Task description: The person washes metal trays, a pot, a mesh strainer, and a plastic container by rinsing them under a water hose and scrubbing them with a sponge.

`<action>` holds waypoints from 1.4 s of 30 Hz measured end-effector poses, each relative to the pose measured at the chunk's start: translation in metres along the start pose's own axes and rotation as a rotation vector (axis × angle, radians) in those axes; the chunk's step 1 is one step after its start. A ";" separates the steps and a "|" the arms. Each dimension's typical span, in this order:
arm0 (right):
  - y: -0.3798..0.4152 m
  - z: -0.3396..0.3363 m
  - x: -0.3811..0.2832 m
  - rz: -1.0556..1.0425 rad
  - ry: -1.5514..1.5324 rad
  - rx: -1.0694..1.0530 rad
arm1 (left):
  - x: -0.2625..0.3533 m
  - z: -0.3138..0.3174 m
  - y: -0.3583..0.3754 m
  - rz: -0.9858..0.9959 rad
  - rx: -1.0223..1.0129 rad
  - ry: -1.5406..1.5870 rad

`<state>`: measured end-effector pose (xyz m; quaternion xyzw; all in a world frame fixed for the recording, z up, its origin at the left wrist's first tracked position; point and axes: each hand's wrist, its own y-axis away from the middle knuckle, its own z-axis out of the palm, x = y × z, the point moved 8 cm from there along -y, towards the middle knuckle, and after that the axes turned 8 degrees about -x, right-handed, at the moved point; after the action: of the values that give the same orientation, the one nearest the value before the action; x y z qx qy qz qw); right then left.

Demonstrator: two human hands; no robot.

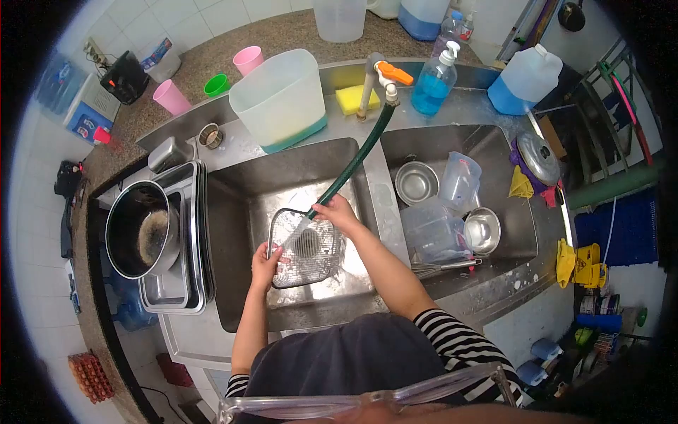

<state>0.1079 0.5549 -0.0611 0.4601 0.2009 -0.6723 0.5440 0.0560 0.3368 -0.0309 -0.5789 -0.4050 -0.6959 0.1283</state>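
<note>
My left hand (264, 267) is closed on the left rim of a wire mesh basket (323, 258), held tilted over the left sink basin (229, 212). The fingers of my right hand (339, 214) wrap around the lower end of a green hose (361, 154). That hose hangs from a tap (390, 90) with an orange handle. From its end, water runs down onto the mesh. Through the basket the drain area shows as a dark round patch.
Left of the basin, a large pot (143, 230) sits on stacked metal trays (201, 283). The right basin holds metal bowls (417, 184), clear plastic jugs (434, 230) and a whisk (445, 267). Behind stand a translucent tub (279, 95), a yellow sponge (348, 100) and a blue soap bottle (432, 85).
</note>
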 end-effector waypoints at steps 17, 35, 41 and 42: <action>-0.003 0.000 0.003 -0.017 0.002 0.037 | -0.010 -0.003 0.004 -0.037 -0.067 0.053; -0.001 0.011 0.003 -0.064 -0.094 0.080 | -0.016 -0.019 0.005 -0.036 -0.092 -0.003; 0.007 -0.006 0.003 -0.097 0.056 0.093 | -0.002 -0.001 0.006 -0.022 -0.057 0.092; 0.009 -0.008 0.002 -0.086 0.068 0.105 | 0.001 0.002 0.006 -0.048 -0.050 0.069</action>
<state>0.1194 0.5572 -0.0642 0.5015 0.2035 -0.6887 0.4824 0.0611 0.3350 -0.0276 -0.5477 -0.3968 -0.7282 0.1109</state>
